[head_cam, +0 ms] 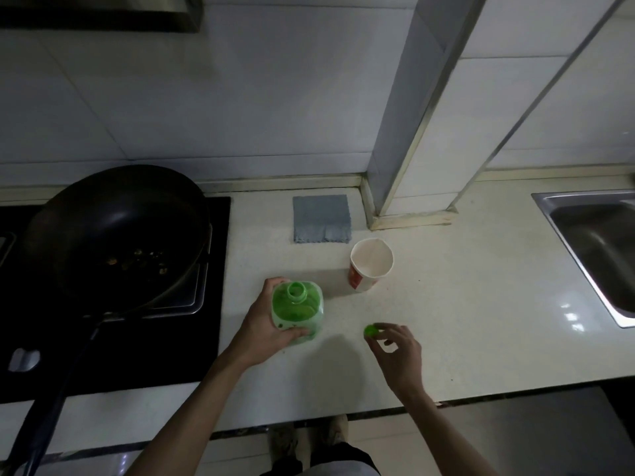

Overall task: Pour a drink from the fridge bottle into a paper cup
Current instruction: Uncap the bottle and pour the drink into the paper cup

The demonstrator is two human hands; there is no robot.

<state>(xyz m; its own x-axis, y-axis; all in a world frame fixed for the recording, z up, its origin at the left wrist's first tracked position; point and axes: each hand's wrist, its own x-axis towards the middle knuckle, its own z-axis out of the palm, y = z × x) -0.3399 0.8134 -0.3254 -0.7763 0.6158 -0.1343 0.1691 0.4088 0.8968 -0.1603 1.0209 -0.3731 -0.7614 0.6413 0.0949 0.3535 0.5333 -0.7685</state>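
Pouring is not yet begun, we judge: the bottle (pixel 298 312) stands upright on the counter (pixel 464 304) with its mouth open, and the paper cup (pixel 371 262), just beside it and a little further back, looks empty inside. So the opening step is done, and the tilting and filling are left. We see the left hand (pixel 264 324) grip the bottle body, its fingers curled round it from the side. The right hand (pixel 400 348) pinches the green cap (pixel 371 331) between thumb and fingertips, low over the counter; whether the cap touches the surface we cannot tell.
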